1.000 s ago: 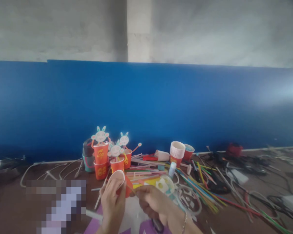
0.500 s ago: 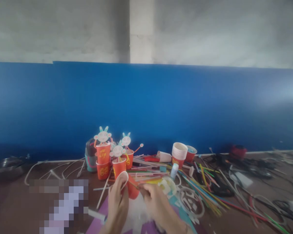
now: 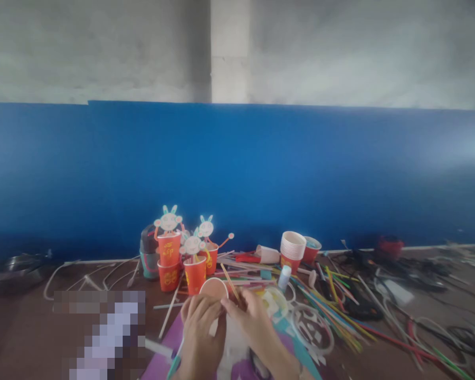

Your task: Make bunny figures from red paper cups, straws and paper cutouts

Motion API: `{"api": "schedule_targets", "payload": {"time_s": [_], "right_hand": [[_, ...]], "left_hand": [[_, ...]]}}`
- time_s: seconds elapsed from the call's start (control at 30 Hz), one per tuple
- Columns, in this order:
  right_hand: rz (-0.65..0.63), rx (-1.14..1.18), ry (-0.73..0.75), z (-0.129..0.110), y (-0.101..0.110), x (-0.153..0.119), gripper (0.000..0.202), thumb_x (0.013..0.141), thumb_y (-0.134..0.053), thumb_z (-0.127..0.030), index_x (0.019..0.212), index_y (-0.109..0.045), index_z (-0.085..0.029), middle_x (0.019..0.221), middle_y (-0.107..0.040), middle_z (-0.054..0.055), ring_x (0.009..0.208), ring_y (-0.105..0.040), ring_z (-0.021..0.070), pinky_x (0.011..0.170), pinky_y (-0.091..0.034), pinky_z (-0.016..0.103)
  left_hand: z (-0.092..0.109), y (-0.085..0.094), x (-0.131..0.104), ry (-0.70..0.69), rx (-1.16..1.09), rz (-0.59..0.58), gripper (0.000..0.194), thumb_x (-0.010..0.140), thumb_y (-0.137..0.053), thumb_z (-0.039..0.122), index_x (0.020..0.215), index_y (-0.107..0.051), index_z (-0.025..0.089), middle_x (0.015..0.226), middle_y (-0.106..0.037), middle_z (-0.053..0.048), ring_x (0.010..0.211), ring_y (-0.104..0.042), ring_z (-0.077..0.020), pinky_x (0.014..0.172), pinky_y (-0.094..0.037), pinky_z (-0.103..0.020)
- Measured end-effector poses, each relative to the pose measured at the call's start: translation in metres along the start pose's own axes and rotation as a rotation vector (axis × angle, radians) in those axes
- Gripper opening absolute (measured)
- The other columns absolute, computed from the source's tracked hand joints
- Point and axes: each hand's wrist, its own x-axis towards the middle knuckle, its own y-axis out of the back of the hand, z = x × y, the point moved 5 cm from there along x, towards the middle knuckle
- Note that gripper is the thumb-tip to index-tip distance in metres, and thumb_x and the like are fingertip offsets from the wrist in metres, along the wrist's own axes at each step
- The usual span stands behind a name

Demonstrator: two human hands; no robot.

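A: Hands?

B: Left hand (image 3: 201, 330) curled around a paper cup (image 3: 214, 288), mouth showing. Right hand (image 3: 254, 323) pinching a thin stick (image 3: 228, 278) beside the cup's rim.

A: Beyond?

B: Just past, leftward, a red cup (image 3: 195, 275) with paper rabbit (image 3: 192, 245); farther, rightward, stacked cups (image 3: 292, 248); behind everything, blue panel (image 3: 245, 174).

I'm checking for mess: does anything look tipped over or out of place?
Yes: a cup lies on its side just left of the stack, odd because the stacked cups beside it stand upright. I see no spill.
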Motion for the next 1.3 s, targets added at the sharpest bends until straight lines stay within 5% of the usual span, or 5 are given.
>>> {"api": "schedule_targets", "payload": {"time_s": [0.2, 0.4, 0.53, 0.9, 1.3], "right_hand": [[-0.022, -0.266, 0.088, -0.022, 0.020, 0.002, 0.022, 0.077, -0.050, -0.030, 0.059, -0.049, -0.019, 0.055, -0.050, -0.003, 0.055, -0.046, 0.0122, 0.052, -0.034, 0.022], [-0.048, -0.552, -0.035, -0.003, 0.028, 0.009, 0.022, 0.078, -0.052, -0.022, 0.057, -0.052, -0.018, 0.054, -0.056, -0.001, 0.054, -0.048, 0.0127, 0.050, -0.029, 0.023], [0.030, -0.734, -0.097, 0.013, 0.034, 0.013, 0.014, 0.080, -0.054, -0.024, 0.077, -0.064, -0.015, 0.072, -0.069, 0.008, 0.066, -0.060, 0.0186, 0.057, -0.035, 0.025], [-0.011, -0.541, -0.077, 0.043, 0.021, 0.018, 0.013, 0.074, -0.052, -0.012, 0.079, -0.063, -0.016, 0.081, -0.071, 0.008, 0.078, -0.066, 0.0200, 0.066, -0.041, 0.024], [-0.194, -0.450, 0.179, -0.016, 0.033, 0.004, 0.013, 0.082, -0.047, -0.016, 0.085, -0.059, -0.020, 0.078, -0.068, 0.001, 0.074, -0.063, 0.0169, 0.065, -0.041, 0.023]], "left_hand": [[0.002, 0.011, 0.004, -0.026, -0.078, 0.076, 0.015, 0.077, -0.055, 0.016, 0.084, -0.065, 0.024, 0.082, -0.069, -0.007, 0.085, -0.061, -0.0268, 0.084, -0.042, -0.043], [-0.033, -0.009, -0.008, 0.391, -0.276, 0.065, 0.016, 0.083, -0.048, 0.021, 0.098, -0.054, 0.021, 0.089, -0.060, -0.007, 0.078, -0.060, -0.0222, 0.065, -0.052, -0.034], [-0.044, -0.015, -0.012, 0.310, -0.167, 0.076, 0.034, 0.078, -0.050, 0.018, 0.113, -0.053, 0.019, 0.112, -0.060, -0.013, 0.105, -0.057, -0.0283, 0.089, -0.048, -0.046], [-0.022, -0.034, -0.016, 0.102, 0.176, -0.441, 0.077, 0.060, -0.043, 0.003, 0.134, -0.049, 0.019, 0.136, -0.054, -0.012, 0.131, -0.041, -0.0317, 0.109, -0.024, -0.058], [-0.010, -0.026, -0.005, 0.368, -0.235, -0.638, 0.072, 0.056, -0.077, 0.032, 0.124, -0.055, 0.025, 0.102, -0.073, -0.005, 0.092, -0.068, -0.0300, 0.076, -0.052, -0.034]]}}
